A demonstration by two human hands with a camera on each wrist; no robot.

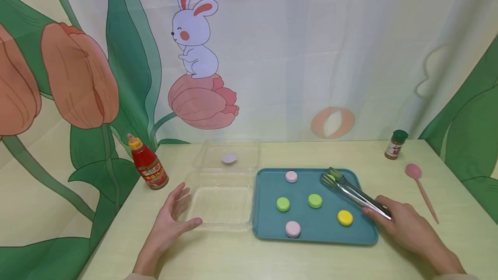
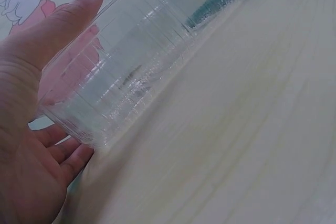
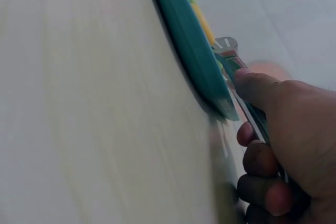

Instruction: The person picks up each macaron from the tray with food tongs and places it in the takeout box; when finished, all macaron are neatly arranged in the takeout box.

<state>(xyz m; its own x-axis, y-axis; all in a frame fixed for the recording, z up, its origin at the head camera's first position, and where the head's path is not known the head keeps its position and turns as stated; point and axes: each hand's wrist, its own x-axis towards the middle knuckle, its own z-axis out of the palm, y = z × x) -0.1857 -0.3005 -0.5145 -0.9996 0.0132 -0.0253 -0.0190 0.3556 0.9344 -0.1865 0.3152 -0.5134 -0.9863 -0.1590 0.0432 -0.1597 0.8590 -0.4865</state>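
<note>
My right hand [image 1: 408, 226] grips metal tongs [image 1: 359, 198] by the handle end. The tongs' slotted tips stand around a green macaron [image 1: 331, 178] at the back right of the teal tray [image 1: 268, 224]; whether they squeeze it cannot be made out. Two more green macarons, two pale pink ones and a yellow macaron [image 1: 345, 217] lie on the tray. Left of the tray is a clear plastic box [image 2: 121, 72] with its lid folded back. My left hand [image 1: 169, 224] is at the box's left side, thumb and fingers spread around its front left corner.
A pale lilac round piece [image 1: 229, 158] lies on the clear lid [image 1: 245, 167]. A red sauce bottle [image 1: 151, 167] stands back left. At the right are a green-capped spice jar [image 1: 395, 145] and a pink spoon [image 1: 422, 189]. A printed curtain [image 1: 272, 55] hangs behind the table.
</note>
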